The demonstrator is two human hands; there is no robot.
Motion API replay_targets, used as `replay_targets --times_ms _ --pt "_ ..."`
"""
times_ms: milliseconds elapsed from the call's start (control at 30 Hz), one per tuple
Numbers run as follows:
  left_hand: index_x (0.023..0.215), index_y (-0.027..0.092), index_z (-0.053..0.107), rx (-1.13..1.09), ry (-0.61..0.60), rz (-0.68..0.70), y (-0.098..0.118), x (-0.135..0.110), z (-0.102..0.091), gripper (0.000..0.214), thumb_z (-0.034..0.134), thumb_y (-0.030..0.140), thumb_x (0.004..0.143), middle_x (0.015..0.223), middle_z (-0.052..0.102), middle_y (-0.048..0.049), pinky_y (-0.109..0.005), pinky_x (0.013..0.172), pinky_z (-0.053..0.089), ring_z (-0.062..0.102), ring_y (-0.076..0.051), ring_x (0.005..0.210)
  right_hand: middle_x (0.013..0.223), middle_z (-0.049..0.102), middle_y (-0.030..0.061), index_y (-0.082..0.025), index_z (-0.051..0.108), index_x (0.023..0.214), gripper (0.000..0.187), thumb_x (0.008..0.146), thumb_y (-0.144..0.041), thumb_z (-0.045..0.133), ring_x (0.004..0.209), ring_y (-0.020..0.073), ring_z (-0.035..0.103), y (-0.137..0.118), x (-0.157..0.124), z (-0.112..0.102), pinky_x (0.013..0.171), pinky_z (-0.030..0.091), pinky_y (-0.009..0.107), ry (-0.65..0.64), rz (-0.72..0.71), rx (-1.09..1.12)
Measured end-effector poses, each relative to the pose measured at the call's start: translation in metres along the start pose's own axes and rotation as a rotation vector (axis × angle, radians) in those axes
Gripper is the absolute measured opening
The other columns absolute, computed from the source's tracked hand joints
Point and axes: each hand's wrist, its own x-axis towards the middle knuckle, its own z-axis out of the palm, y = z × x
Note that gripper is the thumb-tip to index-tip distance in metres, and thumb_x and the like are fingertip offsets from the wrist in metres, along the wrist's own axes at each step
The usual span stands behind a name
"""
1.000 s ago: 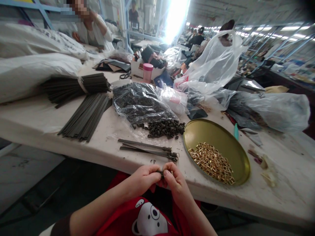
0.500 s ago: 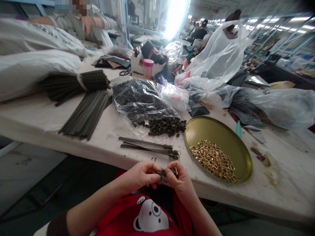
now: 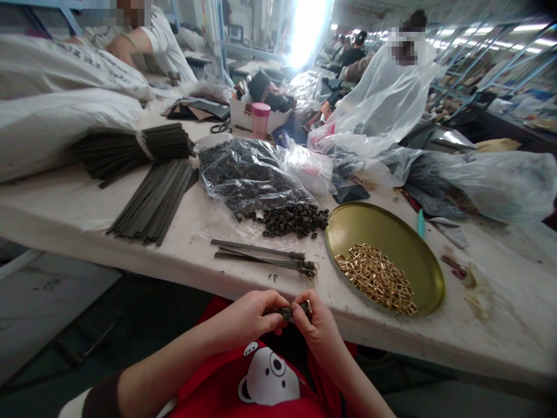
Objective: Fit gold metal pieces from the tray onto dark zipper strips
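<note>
Strap with gold buckle in both hands

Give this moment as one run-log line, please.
left hand: pinches dark piece | right hand: holds it, gold buckle showing | tray: gold buckles

No text can be read with certainty. White sack at left bears row of dark printed characters, slanted and blurred, not legible. Dark blue packet beside pink-lidded jar shows small pale mark, too small to read. Clear plastic bag at right carries dark mark, also unreadable.
</note>
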Motion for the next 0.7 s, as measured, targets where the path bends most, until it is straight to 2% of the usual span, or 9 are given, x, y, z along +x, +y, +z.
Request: replay_targets --times_ms 100,233,467,600,700 --pt "0.092 0.013 0.061 -0.087 -0.033 0.007 -0.004 0.0 0.0 0.024 0.046 0.02 0.074 0.077 0.064 -0.0027 -0.022 0.056 0.042 0.057 -0.013 0.065 0.056 0.043 -0.0055 -0.019 0.047 0.072 0.017 0.08 -0.034 0.05 0.051 0.0109 0.04 0.004 -0.001 0.001 0.048 0.032 0.022 -0.005 -0.007 -0.004" --pt "0.089 0.012 0.06 -0.185 0.005 -0.014 -0.014 0.005 0.004 0.021 0.051 0.024 0.073 0.072 0.061 -0.0006 -0.02 0.05 0.038 0.051 -0.01 0.056 0.056 0.043 -0.0056 -0.019 0.046 0.073 0.018 0.082 -0.034 0.047 0.05 0.0102 0.039 0.009 -0.004 0.001 0.048 0.032 0.022 -0.002 -0.021 0.009" --pt "0.086 0.012 0.057 -0.327 -0.047 -0.124 -0.022 0.011 0.014 0.023 0.058 0.029 0.07 0.069 0.063 -0.001 -0.024 0.059 0.043 0.057 -0.013 0.062 0.057 0.05 -0.0048 -0.02 0.043 0.074 0.015 0.084 -0.032 0.044 0.05 0.0103 0.045 0.007 -0.013 0.005 0.048 0.035 0.021 -0.074 -0.018 0.04" --pt "0.094 0.015 0.059 -0.306 -0.114 -0.076 -0.02 0.007 0.007 0.023 0.05 0.02 0.073 0.083 0.064 -0.0023 -0.022 0.062 0.042 0.056 -0.012 0.071 0.058 0.054 -0.0039 -0.021 0.042 0.075 0.017 0.085 -0.035 0.043 0.052 0.0111 0.049 0.007 -0.013 0.007 0.05 0.037 0.022 -0.085 0.007 0.081" --pt "0.094 0.014 0.059 -0.331 -0.135 -0.07 -0.021 0.004 0.004 0.025 0.049 0.017 0.072 0.084 0.065 -0.0023 -0.021 0.06 0.041 0.056 -0.012 0.071 0.058 0.053 -0.0043 -0.021 0.041 0.076 0.018 0.085 -0.036 0.042 0.051 0.011 0.049 0.009 -0.011 0.006 0.049 0.037 0.022 -0.129 0.025 0.135"
